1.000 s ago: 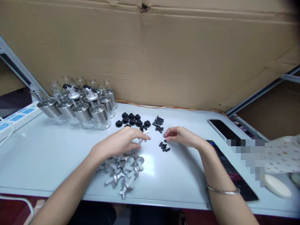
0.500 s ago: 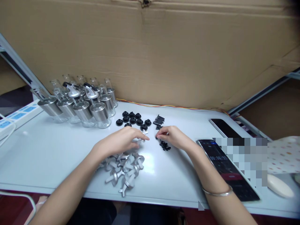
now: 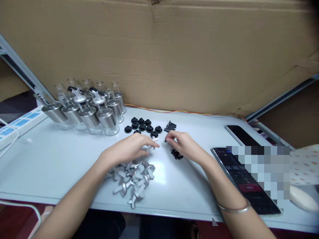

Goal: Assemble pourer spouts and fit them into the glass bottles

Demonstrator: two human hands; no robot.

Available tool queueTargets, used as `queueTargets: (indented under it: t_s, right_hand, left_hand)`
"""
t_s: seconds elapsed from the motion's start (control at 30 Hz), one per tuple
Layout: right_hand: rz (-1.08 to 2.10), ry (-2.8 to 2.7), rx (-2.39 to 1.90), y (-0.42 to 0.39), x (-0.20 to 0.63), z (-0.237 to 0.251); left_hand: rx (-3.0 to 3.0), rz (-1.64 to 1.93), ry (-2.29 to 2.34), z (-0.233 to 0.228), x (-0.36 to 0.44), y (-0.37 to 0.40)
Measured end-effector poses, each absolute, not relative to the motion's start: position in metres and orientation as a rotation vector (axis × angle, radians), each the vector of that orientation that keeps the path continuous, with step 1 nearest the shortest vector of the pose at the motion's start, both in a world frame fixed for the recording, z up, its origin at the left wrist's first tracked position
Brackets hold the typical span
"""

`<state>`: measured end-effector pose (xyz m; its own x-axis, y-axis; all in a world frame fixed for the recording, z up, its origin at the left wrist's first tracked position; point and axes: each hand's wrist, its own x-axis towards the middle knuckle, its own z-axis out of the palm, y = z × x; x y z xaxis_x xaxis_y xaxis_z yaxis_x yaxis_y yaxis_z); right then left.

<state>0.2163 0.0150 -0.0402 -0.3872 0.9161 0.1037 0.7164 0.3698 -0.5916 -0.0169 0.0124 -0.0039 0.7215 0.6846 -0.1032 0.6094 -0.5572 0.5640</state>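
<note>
My left hand is closed around a silver pourer spout, whose tip shows past the fingers; the rest is hidden behind the hand. Between thumb and fingertips, my right hand pinches a small black part. Beneath that hand lies a little pile of similar small black parts, partly covered by it. Loose silver pourer spouts are heaped in front of my left wrist. Several round black stoppers sit beyond my hands, with a group of black levers to their right.
Glass bottles with steel sleeves stand at the back left, two topped with pourers. A power strip lies at the left edge. Phones and a white oval object are on the right. A cardboard wall closes the back.
My right hand has moved slightly away from me, off the pile of small black parts, with one in its fingertips. My left hand stays nearly where it was, with the spout.
</note>
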Motion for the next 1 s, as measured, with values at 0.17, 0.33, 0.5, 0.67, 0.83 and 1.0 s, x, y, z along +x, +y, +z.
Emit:
queueTargets:
  t_s: [0.17, 0.33, 0.5, 0.67, 0.83, 1.0]
  right_hand:
    - [0.829, -2.020, -1.307, 0.012, 0.214, -0.034]
    - [0.975, -1.909, -1.205, 0.011, 0.211, -0.037]
    - [1.106, -1.793, -1.119, 0.011, 0.208, -0.038]
    - [1.096, -1.759, -1.063, 0.011, 0.205, -0.036]
    - [1.068, -1.689, -1.028, 0.010, 0.204, -0.037]
    - [1.064, -1.671, -1.089, 0.010, 0.204, -0.039]
  left_hand:
    - [2.339, 0.195, 0.943, -0.004, -0.017, 0.011]
    - [2.352, 0.205, 0.913, -0.003, -0.015, 0.011]
    - [2.343, 0.249, 0.888, -0.003, -0.015, 0.011]
    - [2.347, 0.248, 0.887, -0.003, -0.015, 0.011]
    - [2.360, 0.246, 0.892, -0.004, -0.015, 0.013]
    - [2.362, 0.258, 0.885, -0.006, -0.017, 0.014]
